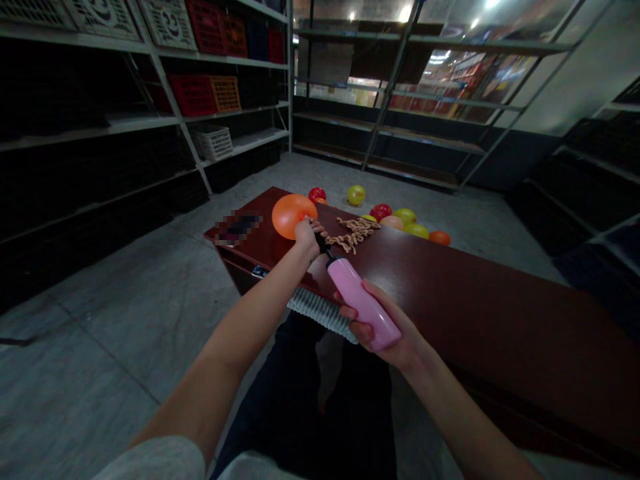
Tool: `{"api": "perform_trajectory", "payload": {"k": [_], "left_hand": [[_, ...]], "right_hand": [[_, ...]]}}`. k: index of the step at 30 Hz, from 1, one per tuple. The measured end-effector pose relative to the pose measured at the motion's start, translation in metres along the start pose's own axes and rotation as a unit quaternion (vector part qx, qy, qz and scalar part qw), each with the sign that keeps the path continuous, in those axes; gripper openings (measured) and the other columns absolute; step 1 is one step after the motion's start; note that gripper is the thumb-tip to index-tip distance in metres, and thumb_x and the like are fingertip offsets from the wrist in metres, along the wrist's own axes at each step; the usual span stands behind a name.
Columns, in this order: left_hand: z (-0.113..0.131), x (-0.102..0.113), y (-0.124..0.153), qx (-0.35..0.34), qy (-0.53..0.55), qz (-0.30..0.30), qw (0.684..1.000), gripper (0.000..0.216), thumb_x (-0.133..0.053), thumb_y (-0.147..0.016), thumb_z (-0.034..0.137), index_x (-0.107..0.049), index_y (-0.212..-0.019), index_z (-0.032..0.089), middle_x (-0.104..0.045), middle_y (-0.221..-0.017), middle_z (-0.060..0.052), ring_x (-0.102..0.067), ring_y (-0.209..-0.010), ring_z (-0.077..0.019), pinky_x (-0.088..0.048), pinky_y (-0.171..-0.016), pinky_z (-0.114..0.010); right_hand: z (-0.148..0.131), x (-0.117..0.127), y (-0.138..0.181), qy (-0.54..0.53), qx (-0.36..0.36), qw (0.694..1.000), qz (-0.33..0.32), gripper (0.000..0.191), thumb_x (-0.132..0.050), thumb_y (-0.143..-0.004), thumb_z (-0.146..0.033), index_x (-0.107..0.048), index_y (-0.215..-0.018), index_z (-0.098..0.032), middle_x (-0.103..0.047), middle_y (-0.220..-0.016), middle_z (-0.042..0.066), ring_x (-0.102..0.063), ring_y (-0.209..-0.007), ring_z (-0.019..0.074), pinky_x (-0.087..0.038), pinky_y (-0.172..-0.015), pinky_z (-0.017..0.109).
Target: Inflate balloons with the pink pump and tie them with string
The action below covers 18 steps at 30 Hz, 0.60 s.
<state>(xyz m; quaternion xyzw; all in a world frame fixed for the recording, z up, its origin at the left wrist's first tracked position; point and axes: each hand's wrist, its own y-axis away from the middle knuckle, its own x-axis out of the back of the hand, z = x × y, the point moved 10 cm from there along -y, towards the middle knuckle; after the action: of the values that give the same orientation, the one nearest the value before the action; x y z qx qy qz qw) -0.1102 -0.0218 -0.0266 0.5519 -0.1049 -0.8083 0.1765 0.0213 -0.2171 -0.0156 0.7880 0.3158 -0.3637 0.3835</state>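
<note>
An orange balloon [289, 215], partly inflated, sits at the tip of a balloon pump. My left hand [309, 237] is closed around the balloon's neck and the pump's black nozzle end, which my fingers mostly hide. The pump has a pink barrel [361, 300], and my right hand [383, 327] wraps round its lower part. A short black shaft [327, 252] shows between the barrel and my left hand. Just beyond, a heap of uninflated peach-coloured balloons [356, 232] lies on the dark red-brown table [440, 287].
Inflated balloons, among them a yellow one [356, 195] and a red one [381, 212], rest on the floor past the table. A blurred dark object [239, 228] lies at the table's left end. Metal shelves [415, 133] with crates [215, 142] line the walls.
</note>
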Motion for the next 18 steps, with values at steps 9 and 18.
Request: {"api": "perform_trajectory", "payload": {"k": [9,18], "left_hand": [[0.029,-0.025,0.007,-0.046,-0.004,0.026,0.999,0.035,-0.037,-0.1,0.016,-0.038,-0.065,0.017,-0.027,-0.051,0.008,-0.025,-0.034,-0.0032,-0.021,-0.038,-0.018],[0.014,-0.015,0.019,-0.031,0.023,0.011,0.999,0.036,-0.037,-0.103,0.021,-0.037,-0.067,0.018,-0.026,-0.052,0.009,-0.026,-0.034,-0.003,-0.02,-0.039,-0.018]], "right_hand": [[-0.009,-0.013,0.012,0.01,0.015,0.999,-0.034,0.044,-0.061,-0.094,-0.046,-0.061,-0.115,-0.007,-0.062,-0.073,0.0,-0.055,-0.045,0.0045,-0.044,-0.04,0.013],[-0.009,-0.014,0.001,-0.009,-0.002,0.996,-0.086,0.044,-0.054,-0.098,-0.048,-0.059,-0.117,-0.009,-0.06,-0.074,-0.002,-0.05,-0.044,0.0038,-0.041,-0.038,0.014]]}}
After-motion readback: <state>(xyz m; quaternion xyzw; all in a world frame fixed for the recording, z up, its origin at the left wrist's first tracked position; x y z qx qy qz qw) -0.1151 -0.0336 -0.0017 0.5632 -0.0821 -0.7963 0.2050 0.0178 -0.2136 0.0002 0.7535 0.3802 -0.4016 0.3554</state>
